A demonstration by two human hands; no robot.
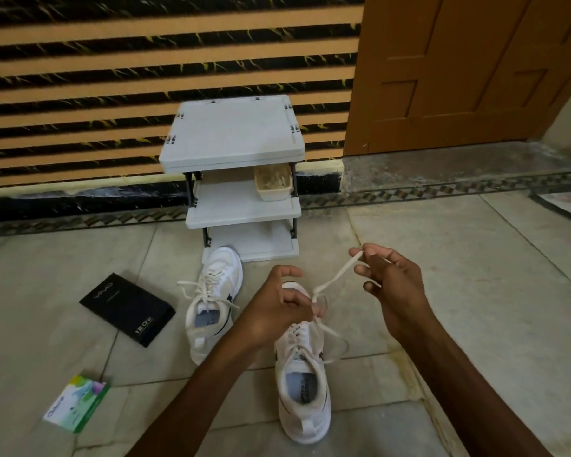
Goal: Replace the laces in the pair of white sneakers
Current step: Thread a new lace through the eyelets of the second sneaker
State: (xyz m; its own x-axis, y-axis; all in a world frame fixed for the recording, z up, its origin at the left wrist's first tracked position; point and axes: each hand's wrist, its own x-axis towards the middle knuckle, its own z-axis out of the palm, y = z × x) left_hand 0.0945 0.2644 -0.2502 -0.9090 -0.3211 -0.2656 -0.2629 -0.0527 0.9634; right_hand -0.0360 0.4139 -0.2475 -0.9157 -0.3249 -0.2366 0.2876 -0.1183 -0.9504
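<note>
- My right hand [389, 282] pinches the lace [338, 273] end; my left hand [277, 305] grips it at the knot
- Shoe [302, 384] sits on the floor [475, 291] under my hands
- Lace looks soft and limp: grip near the tip

Two white sneakers [211, 308] [302, 387], two hands [271, 311] [393, 285], two boxes [127, 308] [76, 404], one shelf rack [234, 130], one basket [273, 188].

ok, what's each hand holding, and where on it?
Right hand pinches the lace at its raised end; left hand pinches the same lace by the knot over the nearer sneaker.
</note>
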